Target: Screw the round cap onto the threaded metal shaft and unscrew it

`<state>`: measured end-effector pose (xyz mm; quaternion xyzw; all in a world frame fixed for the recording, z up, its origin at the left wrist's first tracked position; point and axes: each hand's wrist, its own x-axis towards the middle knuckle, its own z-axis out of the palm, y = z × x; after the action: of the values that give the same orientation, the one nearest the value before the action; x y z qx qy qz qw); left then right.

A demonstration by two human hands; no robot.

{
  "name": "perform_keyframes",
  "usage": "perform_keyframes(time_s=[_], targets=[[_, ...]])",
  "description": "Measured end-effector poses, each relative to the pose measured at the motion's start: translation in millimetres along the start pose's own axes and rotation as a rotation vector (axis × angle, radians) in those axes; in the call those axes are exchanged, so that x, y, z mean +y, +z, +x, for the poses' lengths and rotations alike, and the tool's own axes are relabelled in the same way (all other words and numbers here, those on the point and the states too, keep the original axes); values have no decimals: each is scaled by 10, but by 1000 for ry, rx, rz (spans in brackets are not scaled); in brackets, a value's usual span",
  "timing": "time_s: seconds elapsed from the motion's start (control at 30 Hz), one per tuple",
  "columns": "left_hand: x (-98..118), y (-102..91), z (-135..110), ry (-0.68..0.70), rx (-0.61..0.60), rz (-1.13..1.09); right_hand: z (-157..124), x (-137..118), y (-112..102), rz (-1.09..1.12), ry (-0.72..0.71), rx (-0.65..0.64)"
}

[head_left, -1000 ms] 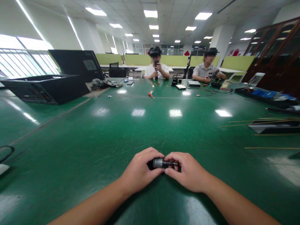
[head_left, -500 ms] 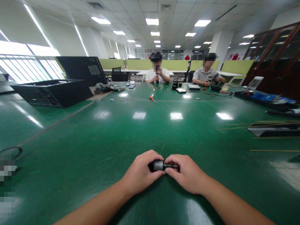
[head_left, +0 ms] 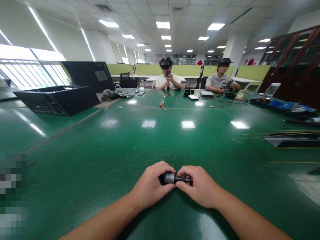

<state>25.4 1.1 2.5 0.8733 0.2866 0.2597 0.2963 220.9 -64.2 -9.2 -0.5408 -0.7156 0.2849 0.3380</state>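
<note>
Both hands are engaged on a single metal part, which lies crosswise between them over the near side of the green desk. The left hand grasps the wide cylindrical end, with the thumb on the near side and the fingers curled over the far side. The right hand is wrapped about the narrow ribbed shaft, with the thumb near the joint between the two sections. Whether the part touches the desk or is held just above it cannot be determined.

In this inspector's judgement, the left hand should serve as the fixed hold and the right as the working one. Any turn or pull should run along the part's length, since sideways force could bind the shaft. Fingertips are best kept off the joint, where they might be pinched. Low handling over the desk is sound practice, as a loose piece would fall only a little way. A screwdriver lies well apart, untouched by either hand.
</note>
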Motion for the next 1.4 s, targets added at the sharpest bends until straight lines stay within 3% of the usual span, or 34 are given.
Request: perform_keyframes(time_s=[1.4], targets=[[5, -11, -1, 0, 5, 1, -1, -21, 3, -25, 13, 0]])
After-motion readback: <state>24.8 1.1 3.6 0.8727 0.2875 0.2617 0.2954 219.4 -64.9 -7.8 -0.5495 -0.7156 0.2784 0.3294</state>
